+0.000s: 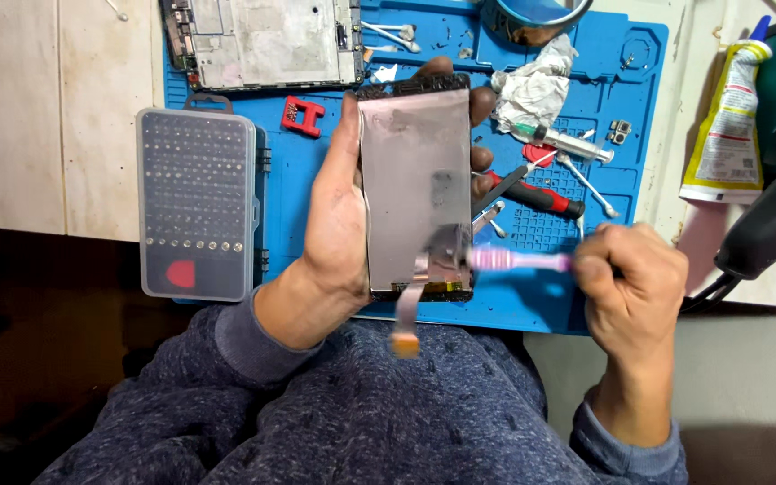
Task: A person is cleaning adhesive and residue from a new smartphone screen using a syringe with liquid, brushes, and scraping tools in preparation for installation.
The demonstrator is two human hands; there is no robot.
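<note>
Your left hand (339, 211) is wrapped around a flat rectangular phone screen panel with a dull grey-pink back (415, 180), thumb along its near long edge and fingertips curling over the far edge and top. You hold the panel above the blue silicone work mat (550, 310), and a thin ribbon cable with an orange tip (403, 334) dangles from its lower end toward your lap.

Your right hand (630, 283) is closed in a fist around a pink-and-white toothbrush (518, 261), blurred, its head touching the lower end of the panel.

Just beyond your right hand lie a red-and-black handled screwdriver (536, 196) and metal tweezers (489, 218); farther out sit a syringe (568, 144) and a crumpled white tissue (532, 90).

Outside your left hand rests a clear grey plastic case of screwdriver bits (197, 205), with a small red plastic clip (303, 115) past your thumb. Beyond the panel lies an opened phone chassis (262, 40).

Far out from your right hand, a yellow glue tube (727, 135) lies on the pale table (47, 117).
</note>
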